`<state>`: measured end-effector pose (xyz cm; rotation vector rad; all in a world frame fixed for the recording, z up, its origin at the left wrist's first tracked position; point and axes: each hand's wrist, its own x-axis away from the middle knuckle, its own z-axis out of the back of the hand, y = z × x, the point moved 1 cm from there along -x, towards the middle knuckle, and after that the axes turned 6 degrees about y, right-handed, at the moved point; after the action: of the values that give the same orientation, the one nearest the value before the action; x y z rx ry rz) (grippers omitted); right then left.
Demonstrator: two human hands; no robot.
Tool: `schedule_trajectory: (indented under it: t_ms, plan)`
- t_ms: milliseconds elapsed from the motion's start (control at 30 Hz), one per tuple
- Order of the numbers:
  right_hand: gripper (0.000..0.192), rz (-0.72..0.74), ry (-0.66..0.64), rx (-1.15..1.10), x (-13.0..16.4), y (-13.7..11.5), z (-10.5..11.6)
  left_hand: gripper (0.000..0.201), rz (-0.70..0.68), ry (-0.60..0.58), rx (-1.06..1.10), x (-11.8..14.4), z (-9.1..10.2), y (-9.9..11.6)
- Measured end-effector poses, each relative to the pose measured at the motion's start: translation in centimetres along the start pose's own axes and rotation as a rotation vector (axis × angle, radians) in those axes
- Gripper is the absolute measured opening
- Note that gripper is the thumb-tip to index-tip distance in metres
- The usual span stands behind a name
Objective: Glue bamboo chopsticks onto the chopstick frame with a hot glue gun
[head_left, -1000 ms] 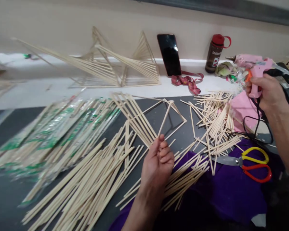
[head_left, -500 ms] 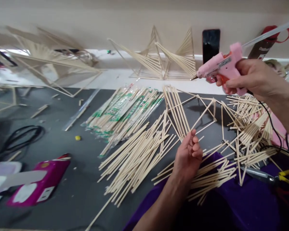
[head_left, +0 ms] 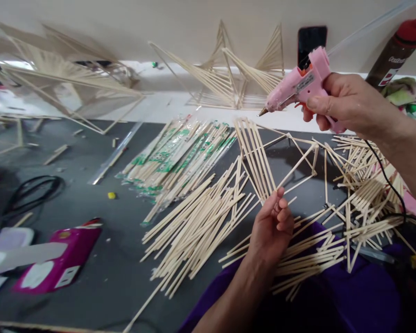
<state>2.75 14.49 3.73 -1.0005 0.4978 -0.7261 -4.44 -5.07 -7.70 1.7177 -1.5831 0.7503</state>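
1. The stick frame [head_left: 263, 157], a half-built lattice of thin wooden sticks, lies on the dark table [head_left: 90, 203] at centre right, with a fan of parallel sticks on its left and an open triangle on its right.
2. The left hand [head_left: 272, 226] pinches the near corner of the stick frame where the sticks meet, its grip closed around that joint with the fingers curled.
3. The right hand [head_left: 346, 104] has its grip wrapped tight about the handle of a pink glue gun [head_left: 298, 85], held above the table with the nozzle pointing left and down, clear of the frame.
4. A black cord [head_left: 388, 180] hangs from the gun over the scattered short sticks [head_left: 364, 185] at right.
5. A heap of long loose sticks [head_left: 197, 222] lies just left of the left hand, beside packets of wrapped sticks [head_left: 173, 159].
6. Finished stick structures [head_left: 235, 78] stand by the wall, near a phone [head_left: 310, 39] and a brown bottle [head_left: 395, 51].
7. A magenta box [head_left: 58, 259] sits at the near left.
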Motion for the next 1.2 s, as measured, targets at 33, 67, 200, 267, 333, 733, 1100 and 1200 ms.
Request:
schedule_trajectory:
  t_ms: [33,67,200,267,333,733,1100,1200]
  plan:
    - [0.019,0.007,0.001,0.010,0.0,-0.1,0.0,0.033,0.004,0.001,0.003,0.0,0.0,0.0]
    - [0.019,0.012,0.001,0.019,-0.1,-0.1,-0.1,0.032,0.006,0.002,0.006,0.0,0.0,0.0]
    - [0.019,0.045,-0.003,0.011,-0.2,0.0,-0.5,0.031,0.000,-0.009,0.003,0.0,0.0,0.0]
    - [0.021,0.065,-0.003,0.002,-0.2,0.1,-0.7,0.029,-0.007,-0.019,-0.007,0.0,0.1,0.0]
    - [0.024,0.072,-0.005,0.003,-0.4,0.2,-0.9,0.028,-0.012,-0.024,-0.017,0.0,0.2,0.0]
    - [0.022,0.079,-0.028,0.067,-0.6,0.2,-1.1,0.030,-0.010,-0.002,-0.005,0.0,0.0,0.0]
    - [0.021,0.085,-0.031,0.058,-0.5,0.2,-1.0,0.027,-0.015,-0.008,-0.026,0.1,0.0,0.0]
    - [0.020,0.084,-0.033,0.050,-0.6,0.3,-1.1,0.024,-0.016,-0.014,-0.036,0.0,0.1,0.1]
